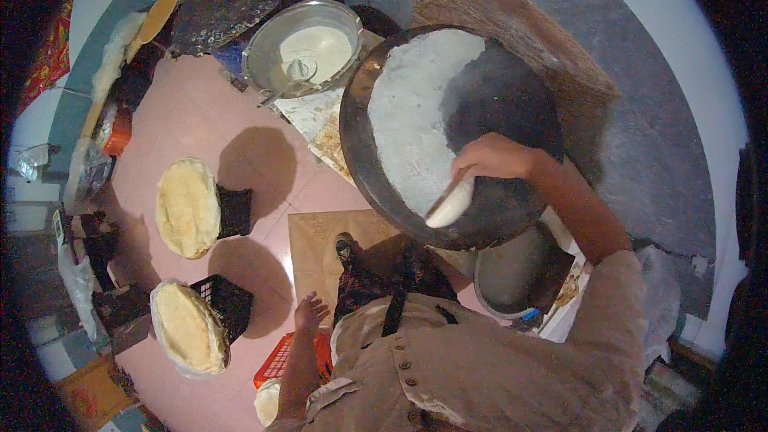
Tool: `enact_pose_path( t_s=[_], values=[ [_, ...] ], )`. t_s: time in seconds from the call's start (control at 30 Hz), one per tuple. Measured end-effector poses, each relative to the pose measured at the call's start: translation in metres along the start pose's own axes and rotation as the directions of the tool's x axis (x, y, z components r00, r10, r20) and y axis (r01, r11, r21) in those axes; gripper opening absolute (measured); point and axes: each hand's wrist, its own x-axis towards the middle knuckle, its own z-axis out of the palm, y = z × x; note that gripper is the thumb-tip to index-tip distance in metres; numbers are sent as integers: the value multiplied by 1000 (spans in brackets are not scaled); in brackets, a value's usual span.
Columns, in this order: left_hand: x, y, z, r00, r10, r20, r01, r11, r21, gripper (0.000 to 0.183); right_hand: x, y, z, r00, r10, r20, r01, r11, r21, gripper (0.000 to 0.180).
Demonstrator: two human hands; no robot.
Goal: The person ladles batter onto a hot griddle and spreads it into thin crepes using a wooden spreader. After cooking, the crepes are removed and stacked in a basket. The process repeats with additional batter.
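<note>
My right hand [495,159] grips a pale, batter-coated scraper or shallow ladle [450,207] over a large round dark griddle [360,162]. A thin white layer of batter [414,114] covers the griddle's left part, while its right part shows dark and bare. The tool's lower end is near the batter's front edge; whether it touches the griddle I cannot tell. My left hand [312,312] hangs at my side with its fingers apart, holding nothing. Beyond the griddle, at the upper left, a metal basin [258,54] holds white batter [324,45] with a ladle resting in it.
Two stacks of thin round flatbreads [188,207] [189,330] rest on black plastic crates [235,213] on the pink tiled floor. A red plastic basket [279,360] stands beside my left arm. A dark bucket [516,273] is right of my legs. A cardboard sheet [312,252] lies near my feet.
</note>
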Motion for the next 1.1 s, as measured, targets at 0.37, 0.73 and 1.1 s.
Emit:
enact_pose_path(
  t_s=[0.37,0.73,1.1],
  values=[
    [-21,8,25,995,69,72,-69,998,-10,52,12,15,19,992,-82,-97,92,991,97,21],
    [1,37,68,977,-28,210,-13,982,191,47,-155,-22,92,586,668,-459,-426,736,526,40],
    [20,100,101,922,-38,385,-130,907,401,47,-51,-130,166,155,868,-471,-307,496,813,29]
  ],
)
